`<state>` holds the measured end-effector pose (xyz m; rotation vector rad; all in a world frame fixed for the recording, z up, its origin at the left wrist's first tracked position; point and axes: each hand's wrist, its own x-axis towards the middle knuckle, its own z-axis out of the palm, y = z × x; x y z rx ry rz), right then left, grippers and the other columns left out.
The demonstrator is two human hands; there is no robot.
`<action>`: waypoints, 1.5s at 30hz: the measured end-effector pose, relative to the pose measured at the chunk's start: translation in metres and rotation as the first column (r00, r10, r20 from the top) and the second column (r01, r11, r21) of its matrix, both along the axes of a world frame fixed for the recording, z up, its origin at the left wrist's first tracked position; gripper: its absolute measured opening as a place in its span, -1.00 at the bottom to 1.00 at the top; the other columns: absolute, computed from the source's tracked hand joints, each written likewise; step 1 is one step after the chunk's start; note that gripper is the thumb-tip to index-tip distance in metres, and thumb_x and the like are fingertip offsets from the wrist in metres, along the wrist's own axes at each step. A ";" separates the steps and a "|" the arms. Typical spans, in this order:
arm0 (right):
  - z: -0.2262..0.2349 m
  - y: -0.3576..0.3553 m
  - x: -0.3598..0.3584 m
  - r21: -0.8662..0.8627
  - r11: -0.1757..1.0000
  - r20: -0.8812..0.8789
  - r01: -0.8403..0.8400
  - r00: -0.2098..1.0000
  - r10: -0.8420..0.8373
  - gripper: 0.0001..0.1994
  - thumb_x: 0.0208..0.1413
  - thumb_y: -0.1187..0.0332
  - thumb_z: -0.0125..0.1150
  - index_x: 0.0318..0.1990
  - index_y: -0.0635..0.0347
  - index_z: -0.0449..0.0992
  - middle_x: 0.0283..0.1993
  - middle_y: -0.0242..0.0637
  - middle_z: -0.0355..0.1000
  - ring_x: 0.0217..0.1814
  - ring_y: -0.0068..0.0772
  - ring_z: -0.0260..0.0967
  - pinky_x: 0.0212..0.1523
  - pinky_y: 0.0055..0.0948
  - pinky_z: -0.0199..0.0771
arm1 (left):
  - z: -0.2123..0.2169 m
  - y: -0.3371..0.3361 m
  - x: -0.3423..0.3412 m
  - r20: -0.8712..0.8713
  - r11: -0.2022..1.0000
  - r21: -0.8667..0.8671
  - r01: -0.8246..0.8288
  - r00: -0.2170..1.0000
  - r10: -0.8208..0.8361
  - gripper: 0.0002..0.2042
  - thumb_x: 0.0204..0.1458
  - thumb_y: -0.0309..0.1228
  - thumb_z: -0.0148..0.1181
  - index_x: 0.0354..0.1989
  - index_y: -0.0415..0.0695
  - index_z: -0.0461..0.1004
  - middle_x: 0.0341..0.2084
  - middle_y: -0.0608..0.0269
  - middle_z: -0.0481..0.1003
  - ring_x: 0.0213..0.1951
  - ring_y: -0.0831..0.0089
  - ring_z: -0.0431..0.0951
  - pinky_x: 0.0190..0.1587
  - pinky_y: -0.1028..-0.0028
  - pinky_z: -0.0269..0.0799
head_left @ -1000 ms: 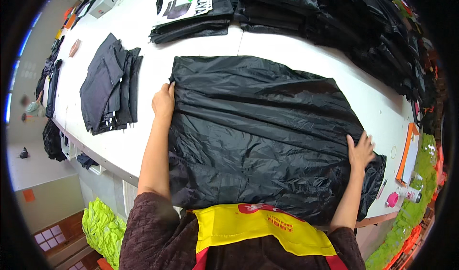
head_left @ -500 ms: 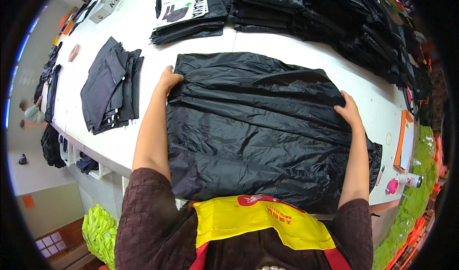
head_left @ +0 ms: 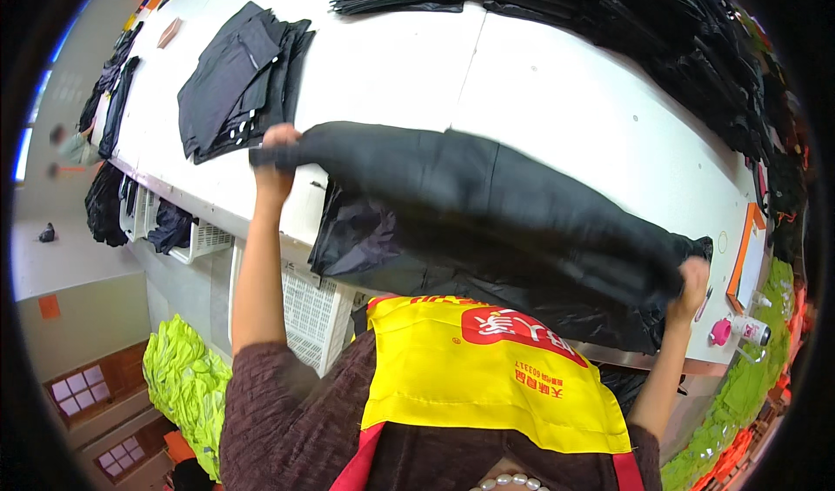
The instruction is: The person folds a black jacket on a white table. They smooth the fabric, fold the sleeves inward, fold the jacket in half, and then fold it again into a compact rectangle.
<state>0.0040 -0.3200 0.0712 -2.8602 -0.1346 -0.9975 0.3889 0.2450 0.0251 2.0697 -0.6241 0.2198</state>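
A black garment stretches between my two hands above the near part of the table, blurred by motion. My left hand is closed on its left end, just below a stack of folded dark garments. My right hand grips the right end near the table's right side and is lower than the left. Beneath it lies a shiny black fabric piece, partly hidden by the held garment. The exact kind of the held garment cannot be told.
Piles of black garments line the far side of the white table. At the right stand an orange-edged board, a pink-capped item and a bottle. A white crate and yellow-green cloth sit below at left.
The black garment has come up off the table between my hands. My left hand has moved slightly left, my right hand right and nearer. The view has shifted, showing less of the far side.
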 end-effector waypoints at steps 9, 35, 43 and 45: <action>-0.050 0.092 -0.068 -0.051 0.967 -0.634 0.251 0.740 -0.225 -0.38 -0.34 0.69 -0.03 0.07 0.27 0.34 0.01 -0.05 0.21 0.11 0.01 0.13 0.16 -0.16 0.11 | -0.093 0.034 -0.102 -0.106 1.000 0.007 -0.029 0.994 0.030 -0.87 -0.20 -0.61 0.16 -0.42 -0.18 0.43 -0.22 0.14 0.40 -0.19 0.33 0.44 -0.17 0.51 0.36; -0.005 0.147 0.076 0.012 0.984 -0.897 0.179 0.436 -0.068 -0.29 -0.14 0.11 0.22 0.23 0.06 0.18 0.27 -0.04 0.10 0.31 0.00 0.02 0.21 0.00 0.03 | -0.027 -0.031 -0.066 -0.871 0.985 0.142 -0.094 0.461 0.170 -0.14 -0.22 -0.06 0.38 0.11 -0.51 0.16 -0.01 -0.22 0.33 -0.03 0.23 0.42 0.03 0.45 0.30; -0.054 0.259 0.177 0.106 0.935 -0.548 -0.340 0.764 0.340 -0.55 -0.14 0.18 0.26 -0.06 0.09 0.35 0.09 -0.16 0.25 0.10 -0.10 0.17 -0.11 -0.20 0.24 | -0.025 -0.039 -0.063 -0.966 0.991 -0.050 -0.123 0.258 -0.017 -0.47 -0.12 -0.28 0.31 -0.03 -0.38 0.34 -0.18 0.02 0.48 -0.20 0.31 0.54 -0.14 0.42 0.48; -0.079 0.260 0.181 0.125 0.924 -0.474 -0.361 0.796 0.376 -0.58 -0.12 0.20 0.24 -0.07 0.09 0.37 0.05 -0.16 0.28 0.08 -0.06 0.17 -0.11 -0.12 0.21 | -0.014 -0.051 -0.070 -0.916 0.956 -0.232 -0.177 0.370 -0.154 -0.61 -0.09 -0.44 0.26 -0.08 -0.32 0.38 -0.22 0.10 0.51 -0.23 0.36 0.55 -0.14 0.41 0.49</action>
